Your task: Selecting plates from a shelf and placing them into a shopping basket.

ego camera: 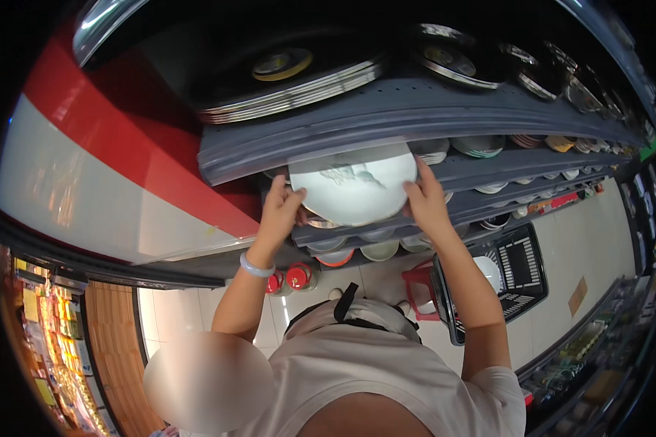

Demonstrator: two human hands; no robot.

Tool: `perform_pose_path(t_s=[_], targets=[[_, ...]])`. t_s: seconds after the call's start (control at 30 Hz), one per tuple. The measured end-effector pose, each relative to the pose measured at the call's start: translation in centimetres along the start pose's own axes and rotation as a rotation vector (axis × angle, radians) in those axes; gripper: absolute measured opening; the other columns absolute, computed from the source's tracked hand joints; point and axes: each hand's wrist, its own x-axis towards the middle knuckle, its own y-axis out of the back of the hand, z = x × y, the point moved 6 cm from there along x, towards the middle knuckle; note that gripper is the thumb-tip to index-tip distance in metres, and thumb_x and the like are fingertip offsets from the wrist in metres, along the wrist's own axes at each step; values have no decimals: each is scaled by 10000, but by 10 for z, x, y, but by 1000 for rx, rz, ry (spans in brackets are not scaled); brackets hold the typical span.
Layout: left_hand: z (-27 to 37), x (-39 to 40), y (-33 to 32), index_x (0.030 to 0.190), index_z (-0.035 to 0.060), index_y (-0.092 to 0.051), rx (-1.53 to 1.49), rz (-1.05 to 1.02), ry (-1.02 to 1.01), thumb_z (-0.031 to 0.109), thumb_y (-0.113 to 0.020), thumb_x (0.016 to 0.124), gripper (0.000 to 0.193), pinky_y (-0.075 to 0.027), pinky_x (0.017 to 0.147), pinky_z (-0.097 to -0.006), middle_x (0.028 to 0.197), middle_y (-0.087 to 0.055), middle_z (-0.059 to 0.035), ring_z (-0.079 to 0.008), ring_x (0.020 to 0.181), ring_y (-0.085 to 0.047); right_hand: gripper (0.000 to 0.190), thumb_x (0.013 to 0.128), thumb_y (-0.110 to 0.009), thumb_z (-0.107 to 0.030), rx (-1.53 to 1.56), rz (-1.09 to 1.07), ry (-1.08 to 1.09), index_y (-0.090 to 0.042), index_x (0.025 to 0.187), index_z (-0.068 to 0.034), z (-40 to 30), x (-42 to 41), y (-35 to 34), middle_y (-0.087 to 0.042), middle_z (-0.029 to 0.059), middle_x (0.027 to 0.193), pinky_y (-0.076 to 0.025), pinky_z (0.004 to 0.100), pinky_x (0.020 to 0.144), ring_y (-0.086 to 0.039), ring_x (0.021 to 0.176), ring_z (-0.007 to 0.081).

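A wide, pale plate (355, 194) with a grey-green picture on its face is held between my two hands, in front of a dark grey shelf (382, 116). My left hand (284, 205) grips its left rim, thumb on the face. On the opposite rim, my right hand (427, 199) has its thumb on the face and fingers at the edge. The far part of the plate lies in the shadow of the shelf above. Below its near edge, the rim of another dish (322, 223) shows beside my left fingers.
Stacked round metal trays or lids (306, 93) fill the upper shelf. Lower shelves carry stacked bowls (380, 250) and plates. A black shopping basket (522, 267) with a white dish (487, 273) inside stands by a red stool (420, 284). Red-lidded jars (299, 277) sit on the floor.
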Motion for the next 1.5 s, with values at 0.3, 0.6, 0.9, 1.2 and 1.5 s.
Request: perform_pose_path(t_s=[0.3,0.6,0.9,1.2,1.5], targets=[[-50,53,85,888,-37,-522,201,383,-165,154,-463,811,215,-422,519,-298,703,-558,-130,-206,565,-541,308,808,-397,-170,-530,-238,-3,-460,1057,-1,35,107,-103,-586,145,745,-487,351,602,-589,639,239],[-35,66,83,943,0,-556,975,406,-526,97,-469,754,230,-396,786,-430,950,-545,-221,-390,910,-494,361,837,-374,-231,-858,41,517,-466,1118,-23,30,121,-113,-418,190,1193,-295,428,933,-379,1106,346],[-28,65,78,974,8,-546,859,463,-153,120,-461,753,263,-407,763,-438,965,-538,-241,-405,921,-496,343,828,-385,-221,-1100,54,559,-488,1094,-29,35,124,-116,-453,181,1159,-302,429,931,-404,1086,337],[-51,59,73,1065,-18,-463,673,409,-250,170,-484,784,339,-396,784,-422,1039,-496,-276,-446,934,-471,310,800,-432,-212,-994,164,532,-519,1025,-17,42,103,-99,-533,209,985,-409,437,790,-502,904,375],[-77,-38,-29,1074,-13,-477,242,233,-234,79,-490,836,255,-219,464,-160,574,-352,67,-11,510,-277,301,767,-545,-134,-209,251,152,-507,1039,-10,39,-62,4,-466,92,515,-365,269,467,-415,439,155]])
